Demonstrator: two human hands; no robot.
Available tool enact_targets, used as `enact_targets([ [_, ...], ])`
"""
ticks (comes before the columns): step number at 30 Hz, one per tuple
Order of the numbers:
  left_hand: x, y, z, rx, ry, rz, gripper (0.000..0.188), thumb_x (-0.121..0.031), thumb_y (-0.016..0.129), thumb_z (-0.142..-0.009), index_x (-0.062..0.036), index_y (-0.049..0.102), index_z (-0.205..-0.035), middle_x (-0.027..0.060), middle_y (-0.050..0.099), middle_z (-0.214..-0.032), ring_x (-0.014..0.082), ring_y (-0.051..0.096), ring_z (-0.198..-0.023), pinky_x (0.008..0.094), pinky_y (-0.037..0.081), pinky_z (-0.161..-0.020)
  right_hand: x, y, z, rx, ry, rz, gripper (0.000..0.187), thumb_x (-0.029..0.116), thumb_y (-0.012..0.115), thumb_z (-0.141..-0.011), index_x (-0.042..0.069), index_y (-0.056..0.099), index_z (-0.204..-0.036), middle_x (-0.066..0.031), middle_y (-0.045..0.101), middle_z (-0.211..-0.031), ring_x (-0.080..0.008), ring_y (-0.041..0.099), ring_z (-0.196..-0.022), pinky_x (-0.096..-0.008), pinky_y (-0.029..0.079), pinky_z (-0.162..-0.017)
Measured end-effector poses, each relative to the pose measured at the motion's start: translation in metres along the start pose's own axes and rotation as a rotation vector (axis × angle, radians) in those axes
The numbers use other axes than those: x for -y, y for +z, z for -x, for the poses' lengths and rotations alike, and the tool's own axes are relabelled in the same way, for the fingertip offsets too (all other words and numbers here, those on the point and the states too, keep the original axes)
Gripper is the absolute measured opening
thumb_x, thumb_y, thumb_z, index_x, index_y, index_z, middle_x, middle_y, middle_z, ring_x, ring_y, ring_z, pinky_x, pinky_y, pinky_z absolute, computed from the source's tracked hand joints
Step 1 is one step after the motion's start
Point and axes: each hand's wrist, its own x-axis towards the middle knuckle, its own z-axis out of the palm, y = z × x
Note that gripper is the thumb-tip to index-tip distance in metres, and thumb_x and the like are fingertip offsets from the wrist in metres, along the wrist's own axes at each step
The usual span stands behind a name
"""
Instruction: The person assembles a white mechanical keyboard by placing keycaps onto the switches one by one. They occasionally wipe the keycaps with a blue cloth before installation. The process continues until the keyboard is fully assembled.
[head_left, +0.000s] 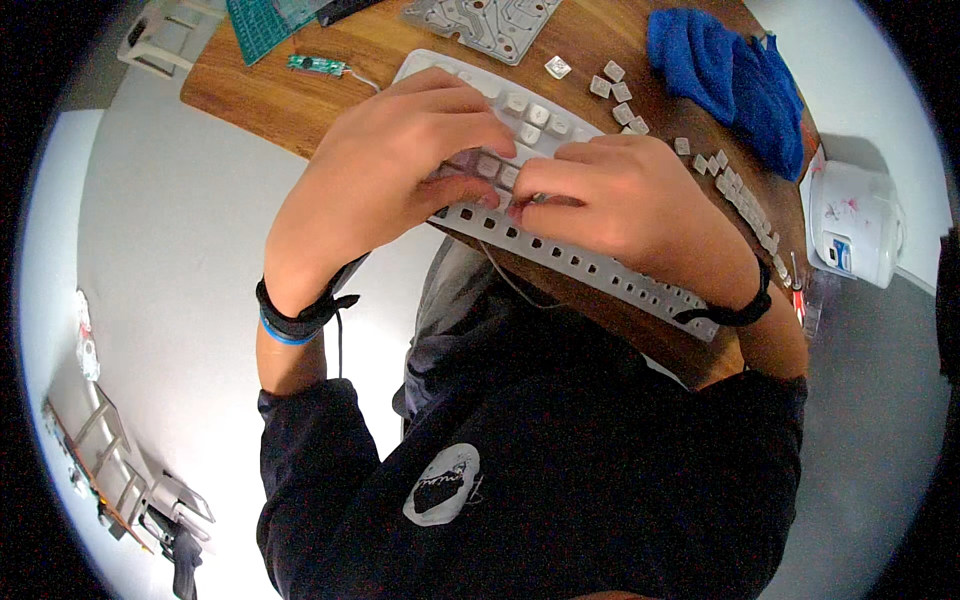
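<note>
A white keyboard (622, 285) lies aslant at the near edge of the wooden table, with white keycaps (532, 133) fitted in its upper part and a row of bare square holes along its near side. My left hand (400, 150) is bent over the left part, thumb and fingers gripping the keyboard. Closed beside it, my right hand (610, 195) has thumb and fingertips pressed together low over the middle keys. Whatever those fingertips pinch is hidden. Both hands cover much of the key area.
Loose keycaps (745, 205) trail down the table's right side, below a crumpled blue cloth (725, 85). At the back lie a grey circuit sheet (490, 25), a small green circuit board (318, 65) with a cable and a green mat (262, 28). A red-handled tool (799, 300) is far right.
</note>
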Motion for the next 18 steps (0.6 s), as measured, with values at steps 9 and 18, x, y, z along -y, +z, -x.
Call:
enact_targets([
  [9,-0.001,0.002,-0.002,0.006,-0.005,0.005,0.042,-0.007,0.087,-0.070,-0.0067,0.076,-0.111,0.0081,0.075,-0.116,0.0378,0.067,-0.115,0.0465,0.057,-0.098,0.000,0.003,-0.011,0.036,-0.124,0.132,0.012,0.020,0.072,-0.087,0.012,0.067,-0.094,-0.0024,0.067,-0.085,-0.0222,0.075,-0.077,-0.0395,0.061,-0.060],
  [18,-0.017,0.000,0.000,-0.013,-0.040,-0.113,0.036,-0.010,0.086,-0.076,-0.0086,0.076,-0.110,0.0071,0.074,-0.114,0.0354,0.068,-0.116,0.0462,0.058,-0.098,-0.009,0.002,-0.009,0.092,-0.139,0.106,0.013,0.023,0.068,-0.090,0.013,0.072,-0.099,-0.0011,0.068,-0.097,-0.0237,0.075,-0.081,-0.0396,0.062,-0.063],
])
